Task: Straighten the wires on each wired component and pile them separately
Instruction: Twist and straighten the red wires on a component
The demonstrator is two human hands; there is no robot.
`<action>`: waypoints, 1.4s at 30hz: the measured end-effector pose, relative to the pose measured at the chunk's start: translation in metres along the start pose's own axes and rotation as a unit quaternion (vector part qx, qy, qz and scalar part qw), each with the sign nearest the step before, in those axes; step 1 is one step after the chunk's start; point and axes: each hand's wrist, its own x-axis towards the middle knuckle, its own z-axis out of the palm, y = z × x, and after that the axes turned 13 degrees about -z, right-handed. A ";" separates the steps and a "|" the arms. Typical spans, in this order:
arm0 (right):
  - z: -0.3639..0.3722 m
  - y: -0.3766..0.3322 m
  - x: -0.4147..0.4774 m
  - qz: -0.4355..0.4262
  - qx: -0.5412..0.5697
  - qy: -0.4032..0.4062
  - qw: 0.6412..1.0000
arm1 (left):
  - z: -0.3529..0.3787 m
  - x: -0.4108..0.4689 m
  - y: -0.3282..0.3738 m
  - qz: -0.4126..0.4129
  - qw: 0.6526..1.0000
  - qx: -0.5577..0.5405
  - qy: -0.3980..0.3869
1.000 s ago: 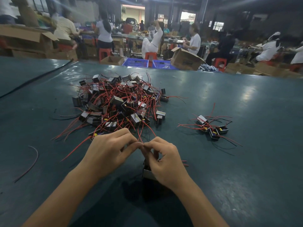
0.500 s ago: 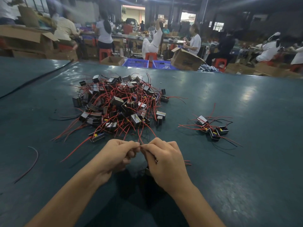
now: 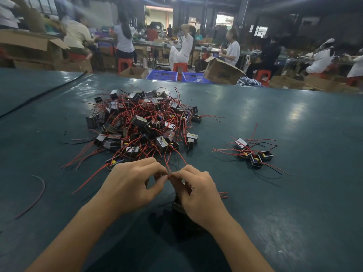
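Head view: left hand (image 3: 135,183) and right hand (image 3: 198,191) meet at the fingertips, both pinching a red wire (image 3: 168,169). Its component (image 3: 177,206) is tucked beneath the right hand. The tangled pile (image 3: 143,124) lies beyond, the small pile (image 3: 253,152) to the right. Blue crates (image 3: 163,75) sit behind, contents unclear.

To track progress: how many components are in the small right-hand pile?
4: back component, middle component, nearest component, rightmost component. Wires may hide another.
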 end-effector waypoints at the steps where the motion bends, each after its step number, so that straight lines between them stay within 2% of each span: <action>1: 0.000 -0.001 0.000 -0.003 -0.013 -0.002 1.000 | 0.000 0.000 0.001 -0.001 1.000 0.008 0.000; 6: -0.003 -0.006 0.000 -0.040 -0.104 -0.014 0.994 | 0.004 0.000 0.003 -0.055 0.997 0.025 -0.037; 10: -0.004 -0.007 0.000 -0.066 -0.155 -0.009 0.986 | 0.009 0.000 0.008 -0.195 0.976 -0.063 -0.078; 13: -0.005 -0.007 0.000 -0.083 -0.172 -0.017 0.982 | 0.012 0.006 0.011 -0.314 0.923 -0.185 -0.127; 17: -0.003 -0.008 0.000 -0.098 -0.189 -0.022 0.977 | 0.011 0.011 0.009 -0.432 0.835 -0.276 -0.199; 20: -0.002 -0.009 0.001 -0.101 -0.188 -0.017 0.977 | 0.012 0.010 0.008 -0.477 0.786 -0.324 -0.223; 23: -0.001 -0.010 0.001 -0.089 -0.178 -0.001 0.980 | 0.012 0.011 0.012 -0.487 0.757 -0.375 -0.222; 25: -0.003 -0.010 0.002 -0.072 -0.152 0.011 0.986 | 0.010 0.011 0.011 -0.437 0.781 -0.391 -0.213; 27: -0.005 -0.009 0.003 -0.053 -0.119 0.025 0.991 | 0.004 0.011 0.008 -0.339 0.844 -0.366 -0.196; 28: -0.006 -0.008 0.003 -0.046 -0.105 0.028 0.993 | 0.002 0.010 0.006 -0.280 0.886 -0.326 -0.176; 30: -0.007 -0.007 0.003 -0.042 -0.082 0.019 0.996 | 0.002 0.005 -0.001 -0.171 0.963 -0.176 -0.112; 32: -0.006 -0.006 0.001 -0.038 -0.057 0.001 0.998 | 0.002 0.003 -0.003 -0.095 0.990 -0.073 -0.068; 34: -0.006 -0.005 0.001 -0.035 -0.038 -0.003 0.999 | 0.003 0.000 -0.004 -0.045 0.997 -0.044 -0.044; 36: -0.006 -0.005 0.001 -0.040 -0.040 0.006 0.998 | 0.008 -0.001 -0.002 -0.035 0.998 -0.046 -0.026; 39: -0.005 -0.006 0.003 -0.058 -0.076 0.030 0.995 | 0.015 -0.001 0.007 -0.133 0.978 -0.160 -0.020; 42: -0.004 -0.007 0.003 -0.073 -0.117 0.045 0.989 | 0.021 0.003 0.018 -0.267 0.908 -0.320 -0.031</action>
